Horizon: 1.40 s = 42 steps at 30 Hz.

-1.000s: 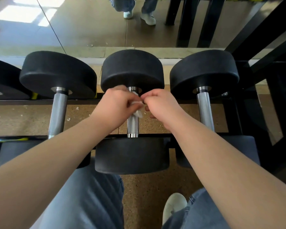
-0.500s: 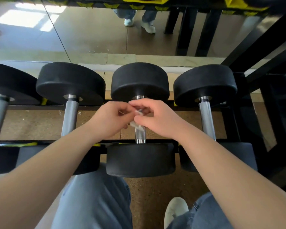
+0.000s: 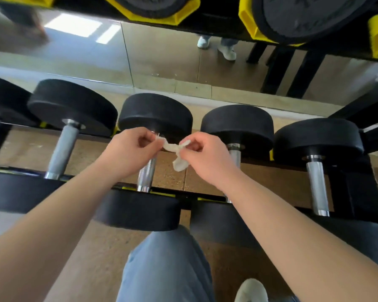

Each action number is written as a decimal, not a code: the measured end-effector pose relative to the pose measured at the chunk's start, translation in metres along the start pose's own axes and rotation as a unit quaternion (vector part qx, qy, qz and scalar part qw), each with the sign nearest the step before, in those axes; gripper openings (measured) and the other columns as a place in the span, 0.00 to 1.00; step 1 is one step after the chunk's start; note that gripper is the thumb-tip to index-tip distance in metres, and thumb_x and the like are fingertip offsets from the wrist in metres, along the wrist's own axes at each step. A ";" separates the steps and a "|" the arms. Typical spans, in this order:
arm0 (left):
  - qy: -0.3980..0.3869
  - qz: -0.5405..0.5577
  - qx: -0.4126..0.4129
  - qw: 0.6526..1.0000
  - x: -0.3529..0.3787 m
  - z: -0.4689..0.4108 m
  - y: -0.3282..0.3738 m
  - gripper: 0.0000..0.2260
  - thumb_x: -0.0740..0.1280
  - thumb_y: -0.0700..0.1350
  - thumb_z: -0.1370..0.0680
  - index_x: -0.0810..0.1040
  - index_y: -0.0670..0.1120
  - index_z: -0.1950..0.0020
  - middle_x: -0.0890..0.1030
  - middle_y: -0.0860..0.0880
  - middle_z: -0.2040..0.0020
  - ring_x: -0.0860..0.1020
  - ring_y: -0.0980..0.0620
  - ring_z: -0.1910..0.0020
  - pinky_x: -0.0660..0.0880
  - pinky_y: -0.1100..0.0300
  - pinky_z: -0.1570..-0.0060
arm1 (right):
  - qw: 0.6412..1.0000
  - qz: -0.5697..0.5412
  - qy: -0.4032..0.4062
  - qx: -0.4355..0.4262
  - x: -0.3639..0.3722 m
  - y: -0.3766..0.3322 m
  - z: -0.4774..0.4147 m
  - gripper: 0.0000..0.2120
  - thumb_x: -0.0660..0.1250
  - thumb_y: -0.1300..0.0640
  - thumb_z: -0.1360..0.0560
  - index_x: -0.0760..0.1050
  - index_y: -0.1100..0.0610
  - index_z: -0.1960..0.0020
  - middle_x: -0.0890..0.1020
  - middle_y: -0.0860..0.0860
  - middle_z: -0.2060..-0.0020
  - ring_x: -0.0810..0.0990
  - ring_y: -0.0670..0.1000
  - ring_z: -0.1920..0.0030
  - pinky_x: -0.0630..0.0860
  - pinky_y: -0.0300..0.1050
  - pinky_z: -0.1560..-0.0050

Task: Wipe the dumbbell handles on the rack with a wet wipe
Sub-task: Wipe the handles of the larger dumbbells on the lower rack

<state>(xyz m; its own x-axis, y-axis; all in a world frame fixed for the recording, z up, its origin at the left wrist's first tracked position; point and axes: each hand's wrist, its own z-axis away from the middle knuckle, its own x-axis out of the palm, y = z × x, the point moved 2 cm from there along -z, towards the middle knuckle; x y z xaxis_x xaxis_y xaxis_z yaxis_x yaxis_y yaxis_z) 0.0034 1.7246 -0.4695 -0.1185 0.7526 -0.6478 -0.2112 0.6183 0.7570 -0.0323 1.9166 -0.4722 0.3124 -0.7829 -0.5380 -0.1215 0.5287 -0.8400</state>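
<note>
Both hands pinch one small white wet wipe [image 3: 176, 153] — left hand [image 3: 131, 152] on its left end, right hand [image 3: 205, 159] on its right — probably just above the middle dumbbell's shiny handle [image 3: 146, 175].

The left hand [image 3: 131, 149] covers the top of the middle dumbbell handle [image 3: 146, 175]. The right hand [image 3: 205, 155] and its forearm hide most of the next handle [image 3: 234, 154] to the right. Both hands pinch the twisted wet wipe [image 3: 175, 149], its ends tucked under the fingertips. The leftmost dumbbell [image 3: 4, 101] is cut by the left edge. Upper-shelf weights [image 3: 303, 16] run off the top. A blurred shape [image 3: 22, 20] at top left cannot be identified. A white shoe [image 3: 251, 289] is cut by the bottom edge.
</note>
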 end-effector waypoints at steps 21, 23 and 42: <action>-0.019 -0.007 -0.095 0.995 0.012 -0.004 -0.047 0.12 0.69 0.48 0.23 0.75 0.56 0.40 0.81 0.57 0.50 0.78 0.57 0.52 0.72 0.63 0.60 | 0.972 0.184 -0.071 -0.126 0.063 -0.014 -0.024 0.12 0.68 0.61 0.21 0.83 0.54 0.39 0.85 0.50 0.52 0.83 0.50 0.54 0.79 0.40 0.54; -0.025 0.003 -0.100 0.995 0.010 -0.001 -0.046 0.12 0.69 0.48 0.23 0.75 0.57 0.41 0.81 0.58 0.51 0.80 0.56 0.54 0.74 0.61 0.60 | 0.968 0.203 -0.037 -0.143 0.057 -0.017 -0.038 0.08 0.67 0.56 0.19 0.84 0.53 0.44 0.84 0.49 0.57 0.82 0.49 0.57 0.80 0.43 0.55; 0.022 -0.033 -0.069 0.997 0.003 0.005 -0.041 0.05 0.76 0.48 0.26 0.84 0.57 0.51 0.82 0.59 0.56 0.78 0.64 0.55 0.71 0.67 0.58 | 0.979 0.117 -0.107 -0.125 0.054 -0.003 -0.047 0.14 0.73 0.57 0.23 0.83 0.53 0.38 0.85 0.47 0.49 0.81 0.42 0.53 0.73 0.27 0.54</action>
<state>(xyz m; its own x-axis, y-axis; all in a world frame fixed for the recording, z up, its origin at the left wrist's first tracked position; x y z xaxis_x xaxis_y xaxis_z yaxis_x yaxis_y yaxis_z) 0.0160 1.7031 -0.5021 -0.1416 0.6987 -0.7013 -0.3512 0.6269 0.6955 -0.0590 1.8576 -0.5021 0.4350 -0.5493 -0.7135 -0.4325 0.5676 -0.7006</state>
